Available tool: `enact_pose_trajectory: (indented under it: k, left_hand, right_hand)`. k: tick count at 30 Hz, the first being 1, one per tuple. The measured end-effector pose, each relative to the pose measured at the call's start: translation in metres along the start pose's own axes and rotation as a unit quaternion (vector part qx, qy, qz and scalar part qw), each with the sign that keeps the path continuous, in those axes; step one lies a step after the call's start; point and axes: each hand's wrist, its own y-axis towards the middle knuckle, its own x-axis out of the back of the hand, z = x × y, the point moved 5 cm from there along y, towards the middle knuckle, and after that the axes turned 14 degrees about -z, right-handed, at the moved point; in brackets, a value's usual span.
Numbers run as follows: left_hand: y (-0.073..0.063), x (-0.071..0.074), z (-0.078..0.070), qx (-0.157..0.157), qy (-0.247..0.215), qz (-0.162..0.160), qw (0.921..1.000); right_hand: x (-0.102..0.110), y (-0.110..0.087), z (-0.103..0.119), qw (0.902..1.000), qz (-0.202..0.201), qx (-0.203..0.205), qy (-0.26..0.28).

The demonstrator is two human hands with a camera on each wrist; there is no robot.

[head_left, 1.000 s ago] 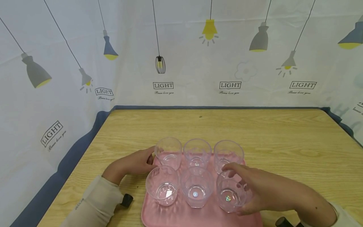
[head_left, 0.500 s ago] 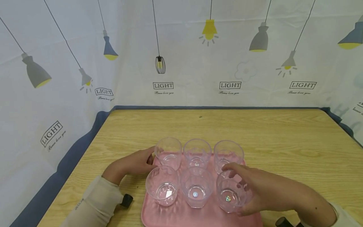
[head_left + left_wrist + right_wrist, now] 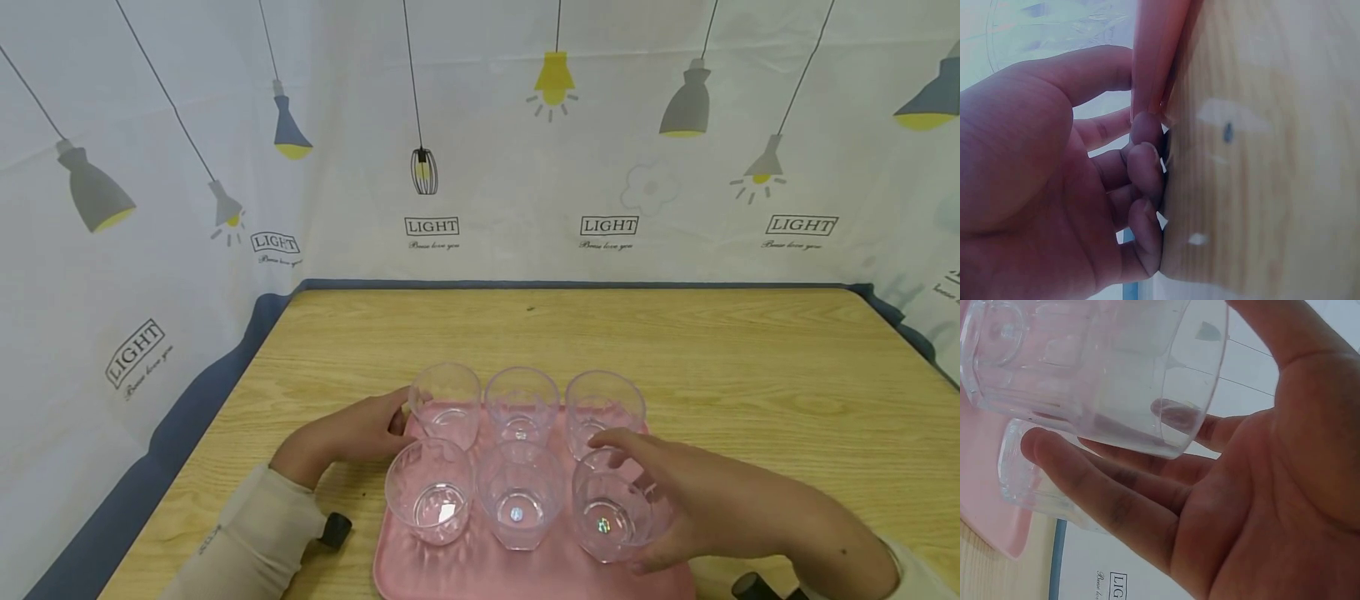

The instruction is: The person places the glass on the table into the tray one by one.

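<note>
A pink tray [image 3: 517, 577] lies on the wooden table, bearing several clear plastic cups upright in two rows. My left hand [image 3: 348, 435] grips the tray's left edge near the back. In the left wrist view the thumb reaches over the tray side [image 3: 1155, 62], and curled fingertips [image 3: 1146, 169] sit low by the tabletop. My right hand [image 3: 708, 504] stands loosely around the near right cup [image 3: 603, 546], thumb in front and fingers behind. In the right wrist view the long fingers [image 3: 1122, 506] lie fairly straight along the cup wall [image 3: 1125, 369], with slack around it.
The middle cup [image 3: 517, 475] and left cup [image 3: 431, 483] complete the near row. Behind stand three more cups, including the far right cup [image 3: 603, 400], close to my right fingertips. The wooden table [image 3: 540, 333] extends to a curtain [image 3: 517, 192] printed with lamps.
My right hand has shifted slightly outward to the right while the near right cup stays in place. My left hand, the tray and the other cups have not visibly moved.
</note>
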Motion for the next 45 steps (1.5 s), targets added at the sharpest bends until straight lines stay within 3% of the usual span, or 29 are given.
enact_pose_trajectory:
  k: [8,21,29,35,45]
  left_hand:
    - [0.000,0.000,0.001,0.002,-0.002,0.002,1.0000]
    - [-0.002,0.001,-0.003,0.007,-0.002,-0.007,0.9999]
    - [-0.001,0.000,-0.002,0.013,0.001,-0.006,0.9999]
    - [-0.001,0.000,-0.001,0.019,0.001,-0.006,0.9998]
    - [-0.001,0.002,-0.003,0.036,0.011,-0.015,0.9992]
  right_hand:
    - [0.004,0.000,-0.001,0.9998,0.006,-0.001,0.016]
    - [0.022,0.001,-0.002,0.9985,-0.051,0.006,-0.019]
    - [0.031,0.002,-0.007,0.9971,-0.071,-0.015,-0.024]
    - [0.039,0.006,-0.007,0.9930,-0.111,-0.030,-0.028]
    - [0.054,0.011,-0.019,0.9782,-0.196,-0.047,-0.049]
